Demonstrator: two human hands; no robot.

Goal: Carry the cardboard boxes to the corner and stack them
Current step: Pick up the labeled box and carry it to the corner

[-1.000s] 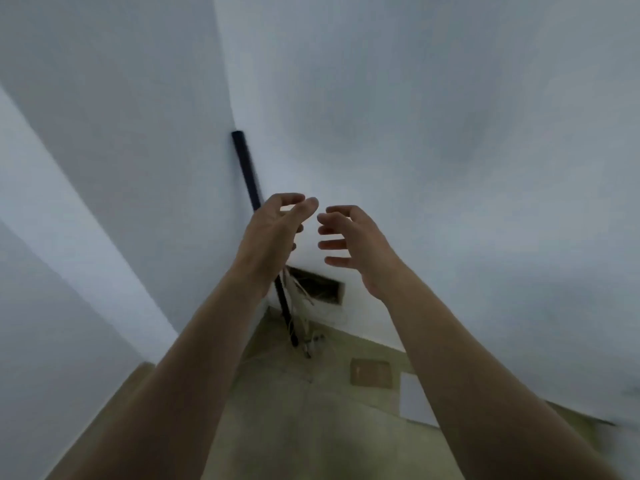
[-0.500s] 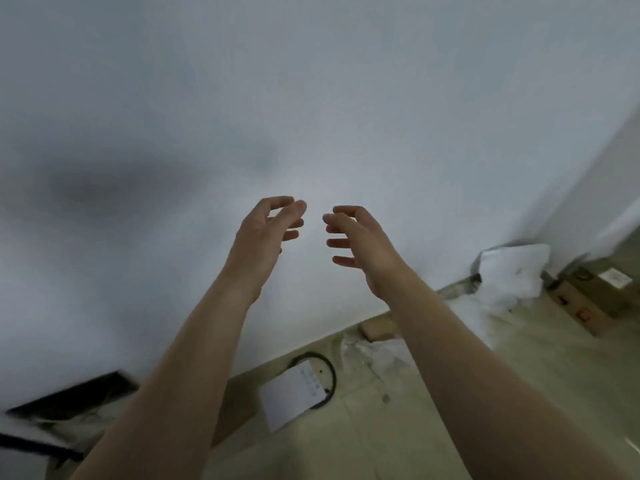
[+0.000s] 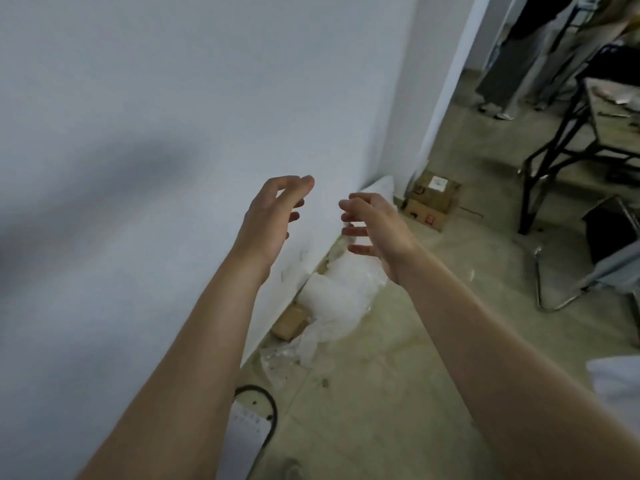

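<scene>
Both hands are raised in front of the body, empty. The left hand (image 3: 273,220) has its fingers (image 3: 294,188) loosely curled and spread, gripping nothing. The right hand (image 3: 377,230) matches it, fingers (image 3: 356,232) spread apart and slightly bent, palm turned inward toward the left hand. The two hands are near each other but not touching.

The cardboard boxes (image 3: 433,200) sit on the floor (image 3: 398,393) well ahead of the hands, two stacked one on the other, just beside the end of the white wall (image 3: 173,133) where it meets a doorway. A smaller brown box (image 3: 289,323) lies against the foot of the wall, nearer, partly covered by crumpled white plastic wrap (image 3: 332,299). A black-framed surface (image 3: 609,126) stands to the right, well apart from the wall.

Judged step: the approach phase, hands free, no box in hand; the carry has not begun for the boxes in view.

The next move calls for:
1. Closing on a box and lowering both hands to it.
2. Setting one hand on each opposite side before lifting.
3. Avoiding the loose wrap and the black cable (image 3: 270,410) on the floor, both probable slip or trip hazards.
</scene>
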